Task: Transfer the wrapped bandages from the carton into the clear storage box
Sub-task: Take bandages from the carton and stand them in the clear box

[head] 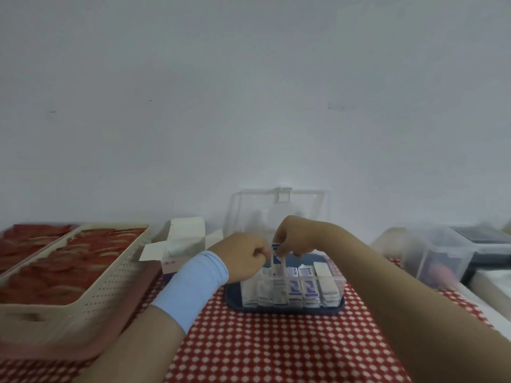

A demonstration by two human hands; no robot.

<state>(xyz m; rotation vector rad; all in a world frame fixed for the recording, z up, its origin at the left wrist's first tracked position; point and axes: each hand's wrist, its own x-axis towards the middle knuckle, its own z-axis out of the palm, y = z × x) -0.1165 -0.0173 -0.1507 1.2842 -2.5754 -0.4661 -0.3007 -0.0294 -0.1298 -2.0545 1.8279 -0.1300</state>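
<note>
A clear storage box (341,283) with a dark blue base sits at the centre of the table, its clear lid (320,205) tipped up against the wall. Several wrapped bandages (308,286) stand upright in a row inside it. My right hand (297,236) pinches the top of one blue-and-white wrapped bandage (277,265) that stands tall over the box's left part. My left hand (243,255), with a light blue wrist sleeve, is closed right beside it, fingertips at the same bandage. The open white carton (182,241) stands left of the box, flaps spread.
A beige perforated basket (91,288) of red packets fills the left side, another red-filled tray (27,239) behind it. Clear lidded bins (431,252) and a dark object stand at the right. A red-and-white checked cloth (276,344) covers the table. A white wall rises behind.
</note>
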